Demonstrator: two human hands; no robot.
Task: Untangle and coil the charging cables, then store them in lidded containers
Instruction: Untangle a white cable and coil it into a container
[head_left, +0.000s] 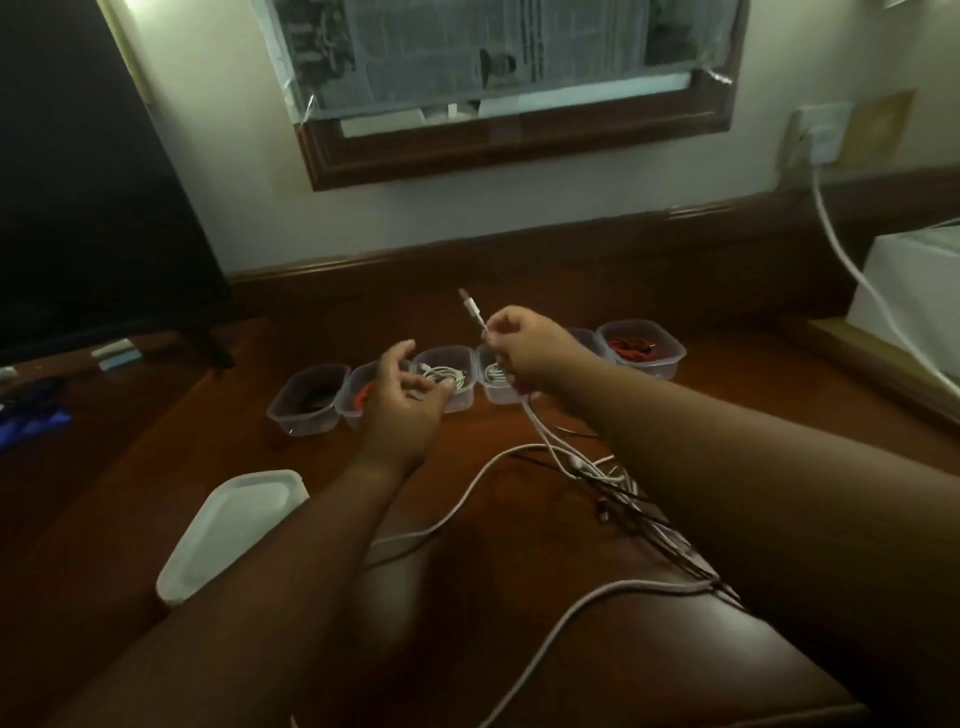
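Note:
My right hand (524, 345) pinches a white charging cable (475, 314) just below its plug, which points up and away. The cable runs down from that hand into a tangle of white and dark cables (618, 488) on the wooden desk. My left hand (402, 389) hovers with loosely curled fingers over a clear container (457, 400) that holds a coiled white cable (441, 374); it grips nothing. Several clear containers stand in a row: one with dark cable (306, 400), one with red cable (644, 348), one partly behind my right hand (496, 387).
A stack of white lids (228, 535) lies at the front left. A dark screen (88, 208) stands at the left. At the right, a white box (914, 291) sits by a wall socket (821, 132) with a thick white lead. A framed mirror hangs on the wall.

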